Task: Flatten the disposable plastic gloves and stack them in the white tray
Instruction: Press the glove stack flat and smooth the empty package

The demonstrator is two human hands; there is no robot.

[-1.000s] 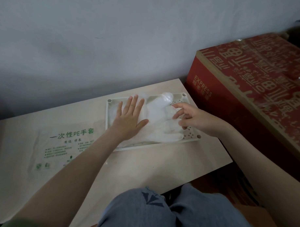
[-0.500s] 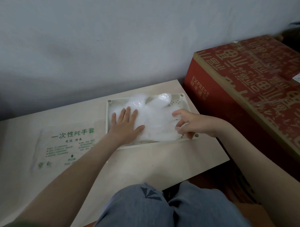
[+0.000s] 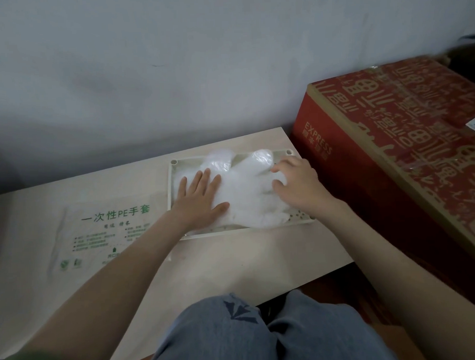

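Observation:
A clear disposable plastic glove (image 3: 247,195) lies spread in the white tray (image 3: 171,193) on the pale table, its puffy fingertips reaching over the tray's far rim. My left hand (image 3: 200,198) presses flat on the glove's left part, fingers together and extended. My right hand (image 3: 298,185) rests on the glove's right part near the tray's far right corner, fingers bent down onto the plastic. Whether more gloves lie beneath is hard to tell.
The glove packet (image 3: 106,233) with green print lies flat on the table left of the tray. A large red cardboard box (image 3: 391,153) stands close on the right. A grey wall runs behind. My knees (image 3: 263,335) sit under the table's near edge.
My left hand slid toward me and left across the glove. My right hand moved from the tray's near right part up to its far right corner.

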